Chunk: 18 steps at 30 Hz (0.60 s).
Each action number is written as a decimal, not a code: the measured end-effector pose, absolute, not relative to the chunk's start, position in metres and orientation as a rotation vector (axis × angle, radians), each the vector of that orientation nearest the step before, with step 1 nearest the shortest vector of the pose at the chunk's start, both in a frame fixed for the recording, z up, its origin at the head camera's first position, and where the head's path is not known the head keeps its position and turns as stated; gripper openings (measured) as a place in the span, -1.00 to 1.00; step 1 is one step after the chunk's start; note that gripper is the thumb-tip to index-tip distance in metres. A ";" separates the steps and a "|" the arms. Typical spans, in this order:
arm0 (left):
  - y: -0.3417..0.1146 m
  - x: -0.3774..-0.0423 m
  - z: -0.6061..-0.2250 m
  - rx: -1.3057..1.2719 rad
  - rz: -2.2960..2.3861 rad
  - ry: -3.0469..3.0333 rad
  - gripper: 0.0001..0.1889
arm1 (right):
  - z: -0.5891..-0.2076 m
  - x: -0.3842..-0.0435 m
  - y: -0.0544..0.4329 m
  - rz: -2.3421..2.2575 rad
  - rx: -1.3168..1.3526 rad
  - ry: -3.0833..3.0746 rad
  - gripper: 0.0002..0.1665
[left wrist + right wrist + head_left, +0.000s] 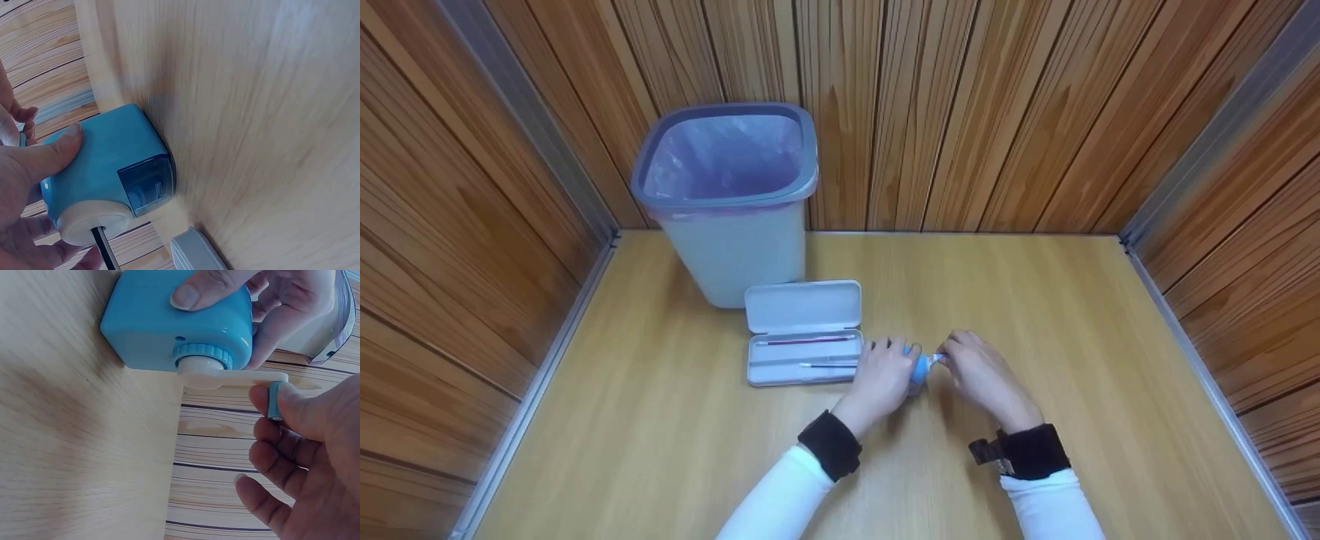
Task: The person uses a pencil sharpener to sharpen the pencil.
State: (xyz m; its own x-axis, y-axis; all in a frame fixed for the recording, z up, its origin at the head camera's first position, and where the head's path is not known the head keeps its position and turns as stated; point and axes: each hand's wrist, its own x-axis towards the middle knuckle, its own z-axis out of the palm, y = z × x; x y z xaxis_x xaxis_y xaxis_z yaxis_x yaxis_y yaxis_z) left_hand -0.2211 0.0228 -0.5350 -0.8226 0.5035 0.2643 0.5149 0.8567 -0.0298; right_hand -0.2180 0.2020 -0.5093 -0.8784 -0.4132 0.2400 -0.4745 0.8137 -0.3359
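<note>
Blue boxy sharpener (115, 146), smooth white crank (247, 377)

1. A pale, grey-rimmed bin (735, 255) was lined with a translucent bag (727, 150) and placed left of centre
2. A grey pencil case (802, 306) was laid open just in front of the bin, its lid turned back toward it
3. A dark red pencil (810, 340) was held lengthwise in the case, near the hinge
4. The wood-grained tabletop (660, 420) was enclosed on three sides by planked walls (840, 150), edged with metal strips (532, 112)
</note>
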 end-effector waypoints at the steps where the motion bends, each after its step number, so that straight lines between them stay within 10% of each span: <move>1: 0.023 -0.221 -0.535 -0.771 -0.061 -2.765 -0.59 | -0.510 -0.219 0.202 0.586 0.693 -2.846 -0.92; 18: 0.026 -0.221 -0.533 -0.784 -0.103 -2.871 -0.53 | -0.512 -0.234 0.203 0.744 0.520 -2.901 -0.81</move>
State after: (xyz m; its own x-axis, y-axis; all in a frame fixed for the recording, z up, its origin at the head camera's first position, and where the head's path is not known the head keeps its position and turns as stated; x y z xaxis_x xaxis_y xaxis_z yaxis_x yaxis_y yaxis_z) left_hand -0.2209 0.0261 -0.5333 -0.8489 0.4988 0.1750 0.5100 0.8598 0.0231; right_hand -0.2340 0.2027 -0.5117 -0.9363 -0.3011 0.1806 -0.3508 0.8219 -0.4488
